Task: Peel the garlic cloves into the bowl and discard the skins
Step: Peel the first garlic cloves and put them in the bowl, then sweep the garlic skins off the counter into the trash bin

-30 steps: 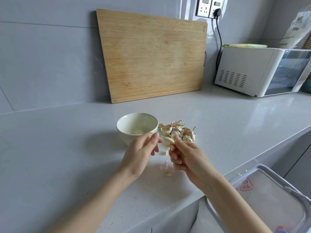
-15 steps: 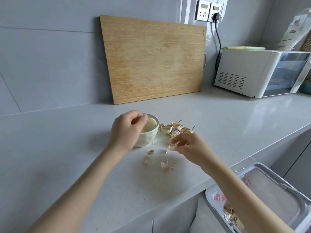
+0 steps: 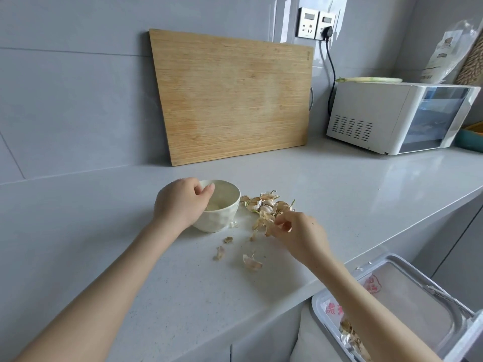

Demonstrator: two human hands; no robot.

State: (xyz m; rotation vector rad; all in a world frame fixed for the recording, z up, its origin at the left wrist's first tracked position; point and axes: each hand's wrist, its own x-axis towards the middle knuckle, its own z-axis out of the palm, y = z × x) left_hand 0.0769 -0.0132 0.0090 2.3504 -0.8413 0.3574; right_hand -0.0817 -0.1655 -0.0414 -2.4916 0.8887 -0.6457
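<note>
Left hand [image 3: 180, 205] over bowl [image 3: 224, 220] rim, fingers curled; cannot tell if it holds anything. Right hand [image 3: 300, 233] pinches skins [image 3: 264, 222] at the near edge of the garlic pile [image 3: 266, 202]. Loose scraps [image 3: 251, 262] on counter [image 3: 339, 205].

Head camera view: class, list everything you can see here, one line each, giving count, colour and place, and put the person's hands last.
counter: one, light grey, across the view
bowl: one, cream, centre of the counter
garlic: one pile, tan and white, right of the bowl
skins: several scraps, tan, on the counter before the bowl; more in the bin
cutting board: one, light wood, leaning on the wall
microwave: one, white, back right
sockets: two, white, on the wall, one with a black plug
bin: one, white rim, below the counter, lower right
left hand: one, at the bowl's rim, fingers curled
right hand: one, pinching garlic at the pile's near edge
</note>
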